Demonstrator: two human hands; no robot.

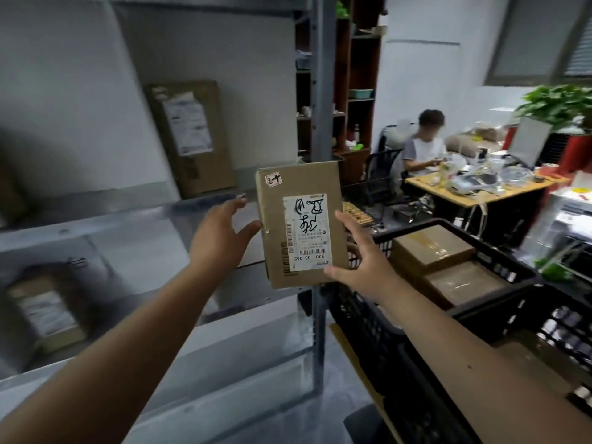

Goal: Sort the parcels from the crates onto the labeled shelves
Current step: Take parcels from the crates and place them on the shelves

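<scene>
A small brown cardboard parcel with a white shipping label and a small handwritten sticker is held upright in the air, in front of the shelf's metal post. My right hand grips its lower right corner, thumb on the label side. My left hand touches its left edge with spread fingers. The grey metal shelf stands to the left. One parcel leans against its back wall. Another parcel lies on the level below.
A black plastic crate at right holds two brown boxes. A second black crate stands below it. Farther back a person sits at a cluttered wooden desk, beside a dark bookcase and a green plant.
</scene>
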